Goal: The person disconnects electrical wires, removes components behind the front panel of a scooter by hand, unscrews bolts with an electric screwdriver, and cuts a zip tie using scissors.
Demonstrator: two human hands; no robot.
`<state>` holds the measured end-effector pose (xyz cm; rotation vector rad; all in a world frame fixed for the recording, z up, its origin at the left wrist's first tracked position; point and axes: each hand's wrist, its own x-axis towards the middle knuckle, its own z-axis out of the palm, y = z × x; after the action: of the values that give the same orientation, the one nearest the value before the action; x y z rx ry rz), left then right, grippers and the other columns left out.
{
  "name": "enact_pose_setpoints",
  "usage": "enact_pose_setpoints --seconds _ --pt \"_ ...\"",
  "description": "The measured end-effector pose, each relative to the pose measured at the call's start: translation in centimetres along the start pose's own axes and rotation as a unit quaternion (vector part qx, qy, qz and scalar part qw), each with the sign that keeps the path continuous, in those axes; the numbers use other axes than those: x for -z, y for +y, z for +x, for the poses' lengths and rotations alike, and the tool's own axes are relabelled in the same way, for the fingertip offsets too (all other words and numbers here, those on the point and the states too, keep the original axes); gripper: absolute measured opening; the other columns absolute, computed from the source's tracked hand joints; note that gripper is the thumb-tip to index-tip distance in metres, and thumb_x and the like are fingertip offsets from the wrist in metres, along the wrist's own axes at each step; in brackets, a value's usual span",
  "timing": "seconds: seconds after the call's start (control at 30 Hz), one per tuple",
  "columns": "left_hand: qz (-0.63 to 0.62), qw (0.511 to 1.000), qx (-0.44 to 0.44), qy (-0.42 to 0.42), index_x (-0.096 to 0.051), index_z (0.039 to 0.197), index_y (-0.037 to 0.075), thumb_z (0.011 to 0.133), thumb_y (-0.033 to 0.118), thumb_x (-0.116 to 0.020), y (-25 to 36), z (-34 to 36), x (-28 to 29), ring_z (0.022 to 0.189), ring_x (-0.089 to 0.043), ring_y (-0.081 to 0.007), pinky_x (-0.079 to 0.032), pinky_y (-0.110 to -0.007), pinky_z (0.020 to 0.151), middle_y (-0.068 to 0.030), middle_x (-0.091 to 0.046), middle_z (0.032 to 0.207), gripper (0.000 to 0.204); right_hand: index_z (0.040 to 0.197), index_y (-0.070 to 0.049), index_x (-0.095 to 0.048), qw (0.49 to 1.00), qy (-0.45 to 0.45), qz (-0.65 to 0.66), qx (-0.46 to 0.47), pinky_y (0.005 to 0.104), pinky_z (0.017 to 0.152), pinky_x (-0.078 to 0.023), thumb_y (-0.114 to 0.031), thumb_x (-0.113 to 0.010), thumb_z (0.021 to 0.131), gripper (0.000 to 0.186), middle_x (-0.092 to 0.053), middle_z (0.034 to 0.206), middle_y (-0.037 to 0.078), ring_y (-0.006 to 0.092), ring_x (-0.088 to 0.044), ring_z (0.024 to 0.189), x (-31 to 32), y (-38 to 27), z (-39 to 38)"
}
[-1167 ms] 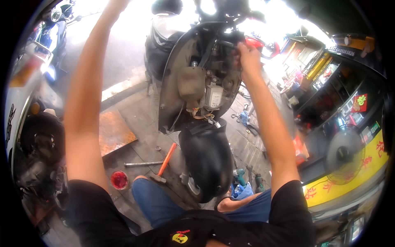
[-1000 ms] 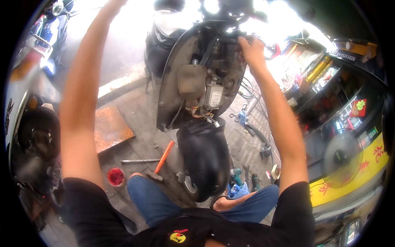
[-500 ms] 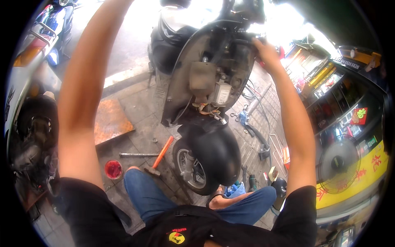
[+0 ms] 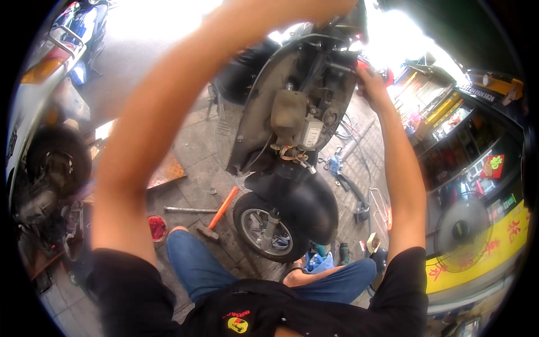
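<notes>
A scooter point(image 4: 264, 101) stands before me with its front cover off, baring a boxy grey part, a silver labelled unit point(image 4: 312, 133) and loose wiring connectors point(image 4: 292, 153). Its front wheel point(image 4: 264, 233) and black mudguard point(image 4: 311, 205) are turned to one side between my legs. My left hand point(image 4: 337, 7) reaches over the scooter's upper front at the top edge; its fingers are cut off from sight. At the right side of the upper front, my right hand point(image 4: 370, 83) has curled fingers beside the end of a dark bar-like part point(image 4: 339, 68). What it grips is too unclear to name.
An orange-handled hammer point(image 4: 223, 208), a metal bar point(image 4: 191, 210) and a red-filled tub point(image 4: 157, 228) lie at left on the paving. Another motorbike point(image 4: 50, 163) stands far left. Hoses and a blue tool point(image 4: 336, 164) lie right, near a fan point(image 4: 463, 230) and a glass cabinet point(image 4: 466, 135).
My left arm has swung right across the scooter's top. My right hand has shifted slightly down and right. The scooter's front now appears further right, its wheel turned to show more of the rim.
</notes>
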<state>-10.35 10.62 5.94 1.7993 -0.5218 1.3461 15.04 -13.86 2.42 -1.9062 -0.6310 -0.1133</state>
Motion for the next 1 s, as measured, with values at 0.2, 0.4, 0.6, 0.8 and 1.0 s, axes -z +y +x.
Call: enact_pose_setpoints --seconds 0.2,0.4,0.6,0.8,1.0 --pt "-0.036 0.947 0.285 -0.146 -0.064 0.097 -0.004 0.090 0.025 -0.058 -9.6 -3.3 -7.9 0.071 -0.070 -0.0214 -0.053 -0.035 0.066 -0.0127 -0.069 0.074 0.030 0.099 0.000 -0.055 1.000 -0.014 -0.009 0.020 0.0232 0.045 -0.040 -0.030 -0.062 0.093 0.032 -0.048 0.069 0.001 0.0082 -0.047 0.051 -0.9 -2.0 0.1" --pt "0.089 0.946 0.300 -0.083 -0.062 0.096 -0.009 0.087 0.021 -0.051 -12.4 -3.1 -14.6 0.098 -0.062 -0.0452 -0.048 -0.049 0.088 -0.0318 -0.065 0.097 0.034 0.099 -0.001 -0.056 1.000 -0.002 -0.012 -0.011 0.0234 0.044 -0.040 -0.030 -0.062 0.092 0.031 -0.048 0.071 0.001 0.0073 -0.044 0.051 -0.5 -1.8 0.0" --pt "0.028 0.929 0.369 0.000 -0.060 0.101 -0.008 0.089 0.022 -0.051 -11.9 -4.7 -16.1 0.101 -0.062 -0.0432 -0.048 -0.049 0.088 -0.0298 -0.064 0.103 0.034 0.095 -0.001 -0.056 1.000 0.014 -0.012 0.007 0.0246 0.043 -0.038 -0.030 -0.062 0.093 0.030 -0.046 0.063 0.000 0.0078 -0.043 0.048 -0.4 -1.2 0.0" --pt "0.122 0.951 0.284 -0.025 -0.064 0.098 -0.005 0.084 0.018 -0.059 -8.7 -6.6 -18.7 0.093 -0.065 -0.0416 -0.051 -0.048 0.085 -0.0263 -0.060 0.109 0.027 0.092 -0.002 -0.056 0.999 0.025 -0.018 0.010 0.0245 0.043 -0.039 -0.030 -0.063 0.092 0.029 -0.048 0.064 0.001 0.0080 -0.043 0.047 -1.0 -1.2 0.5" --pt "0.064 0.952 0.292 -0.062 -0.068 0.093 -0.004 0.083 0.022 -0.061 -11.2 -6.0 -16.3 0.091 -0.066 -0.0402 -0.052 -0.045 0.085 -0.0248 -0.067 0.094 0.028 0.091 -0.003 -0.057 0.999 0.039 -0.008 0.026 0.0242 0.043 -0.039 -0.032 -0.063 0.091 0.030 -0.048 0.064 0.000 0.0077 -0.044 0.048 -0.7 -0.4 0.6"
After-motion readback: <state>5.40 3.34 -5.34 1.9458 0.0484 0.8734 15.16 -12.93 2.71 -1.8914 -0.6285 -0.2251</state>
